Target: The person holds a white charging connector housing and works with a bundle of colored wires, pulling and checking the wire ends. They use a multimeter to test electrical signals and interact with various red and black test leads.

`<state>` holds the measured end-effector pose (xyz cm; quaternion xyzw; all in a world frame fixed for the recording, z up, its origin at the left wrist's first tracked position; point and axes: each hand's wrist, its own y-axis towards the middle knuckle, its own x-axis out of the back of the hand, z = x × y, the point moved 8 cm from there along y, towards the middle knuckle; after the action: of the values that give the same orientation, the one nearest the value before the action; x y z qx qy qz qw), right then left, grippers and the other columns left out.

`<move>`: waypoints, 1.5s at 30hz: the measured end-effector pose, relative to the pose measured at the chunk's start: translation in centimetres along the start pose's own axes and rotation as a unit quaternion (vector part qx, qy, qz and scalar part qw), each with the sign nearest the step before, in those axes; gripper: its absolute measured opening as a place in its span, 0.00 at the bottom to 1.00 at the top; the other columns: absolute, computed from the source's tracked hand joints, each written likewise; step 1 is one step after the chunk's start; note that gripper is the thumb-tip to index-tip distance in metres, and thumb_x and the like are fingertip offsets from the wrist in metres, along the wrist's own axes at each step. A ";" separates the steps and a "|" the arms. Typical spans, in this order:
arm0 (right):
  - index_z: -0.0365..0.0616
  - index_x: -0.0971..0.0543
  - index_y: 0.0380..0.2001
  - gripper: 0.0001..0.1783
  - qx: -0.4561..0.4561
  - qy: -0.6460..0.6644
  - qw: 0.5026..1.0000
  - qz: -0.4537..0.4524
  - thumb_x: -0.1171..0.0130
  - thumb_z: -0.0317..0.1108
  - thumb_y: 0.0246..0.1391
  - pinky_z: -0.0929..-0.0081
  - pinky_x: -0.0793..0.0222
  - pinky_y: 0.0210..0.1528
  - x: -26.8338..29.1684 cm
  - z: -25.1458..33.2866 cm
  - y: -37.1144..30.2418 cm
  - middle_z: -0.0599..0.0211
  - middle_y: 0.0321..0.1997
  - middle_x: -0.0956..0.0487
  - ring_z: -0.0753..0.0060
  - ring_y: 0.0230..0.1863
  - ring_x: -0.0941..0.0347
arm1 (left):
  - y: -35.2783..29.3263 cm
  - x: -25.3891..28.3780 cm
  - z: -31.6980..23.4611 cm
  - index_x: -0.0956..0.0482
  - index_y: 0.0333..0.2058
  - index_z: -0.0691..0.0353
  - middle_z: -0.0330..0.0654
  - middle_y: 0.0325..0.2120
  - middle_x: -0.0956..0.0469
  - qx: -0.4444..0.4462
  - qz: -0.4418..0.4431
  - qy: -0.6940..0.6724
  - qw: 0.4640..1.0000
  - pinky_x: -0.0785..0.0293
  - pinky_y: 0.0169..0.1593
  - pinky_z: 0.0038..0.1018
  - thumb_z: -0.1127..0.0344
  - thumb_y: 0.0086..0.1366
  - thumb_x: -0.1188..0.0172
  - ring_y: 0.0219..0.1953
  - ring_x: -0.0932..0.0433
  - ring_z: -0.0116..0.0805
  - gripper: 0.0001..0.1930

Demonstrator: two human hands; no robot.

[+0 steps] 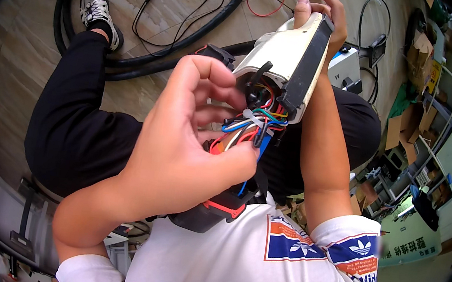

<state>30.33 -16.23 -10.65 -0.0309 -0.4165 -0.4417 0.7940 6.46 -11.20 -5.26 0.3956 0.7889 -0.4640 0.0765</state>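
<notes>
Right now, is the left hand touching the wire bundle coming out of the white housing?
Touching. The head view shows the left hand with its fingertips pinched on the coloured wire bundle below the white housing.

The left forearm enters from the lower left, bent sharply at the elbow, wrist angled up and to the right. The left hand shows its back and thumb side, fingers curled inward and pinched together at the tips, thumb pressed toward the forefinger. The right forearm rises nearly straight up from the short white sleeve at lower right. The right hand is at the top, mostly hidden; only its fingertips show, wrapped in a closed grip from behind.
</notes>
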 end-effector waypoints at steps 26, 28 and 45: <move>0.47 0.22 0.45 0.16 -0.029 -0.006 0.999 0.014 0.34 0.31 0.52 0.72 0.33 0.25 -0.6 0.3 0.0 0.67 0.20 0.24 0.74 0.19 0.28 | 0.0 1.2 0.4 0.31 0.49 0.65 0.47 0.50 0.26 0.003 0.016 -0.064 0.998 0.25 0.58 0.30 0.76 0.53 0.34 0.53 0.22 0.34 0.24; 0.47 0.22 0.45 0.16 -0.023 -0.010 1.000 0.009 0.33 0.31 0.51 0.72 0.32 0.25 -0.5 0.3 0.0 0.67 0.21 0.23 0.73 0.20 0.27 | 0.0 1.1 0.5 0.32 0.51 0.68 0.45 0.49 0.27 0.003 0.023 -0.084 0.996 0.23 0.51 0.27 0.77 0.57 0.34 0.49 0.23 0.29 0.24; 0.47 0.22 0.45 0.15 -0.032 0.043 0.998 0.012 0.34 0.27 0.53 0.73 0.32 0.26 -0.6 -0.7 -0.2 0.69 0.20 0.25 0.77 0.22 0.28 | 0.2 -0.3 1.0 0.26 0.51 0.74 0.45 0.38 0.19 0.119 0.111 -0.058 0.985 0.21 0.44 0.24 0.69 0.58 0.37 0.37 0.18 0.27 0.23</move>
<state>30.44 -16.20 -11.60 -0.0424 -0.3673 -0.4464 0.8149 6.53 -12.14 -5.79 0.4596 0.6732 -0.5654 0.1261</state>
